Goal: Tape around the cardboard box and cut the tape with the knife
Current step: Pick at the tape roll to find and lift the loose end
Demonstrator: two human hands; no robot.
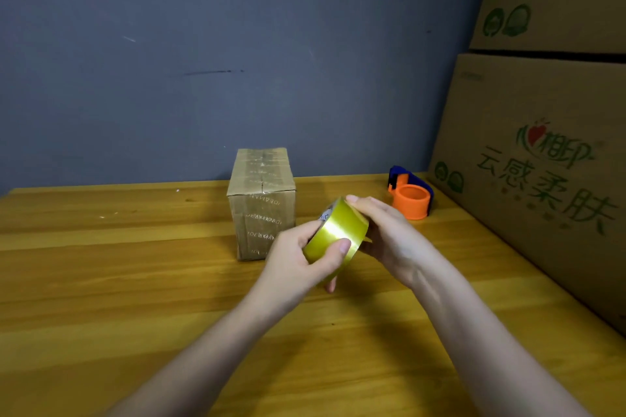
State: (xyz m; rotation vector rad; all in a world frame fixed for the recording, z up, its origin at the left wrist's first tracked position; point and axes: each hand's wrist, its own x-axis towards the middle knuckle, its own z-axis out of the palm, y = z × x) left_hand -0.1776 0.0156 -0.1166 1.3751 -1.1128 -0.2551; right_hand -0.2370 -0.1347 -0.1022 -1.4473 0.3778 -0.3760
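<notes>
I see both hands, left hand point(301, 256) & right hand point(386, 234), clamped on tape roll point(338, 234) just in front of cardboard box point(262, 203). Risk: tape end hard to find, tape may tear.

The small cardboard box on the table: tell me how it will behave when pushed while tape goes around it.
The small cardboard box stands taller than wide on the smooth wooden table, so a high push may tip it and a low one probably slides it. Both hands hold the tape roll, so nothing steadies it. Its creased walls likely give under pressure.
</notes>
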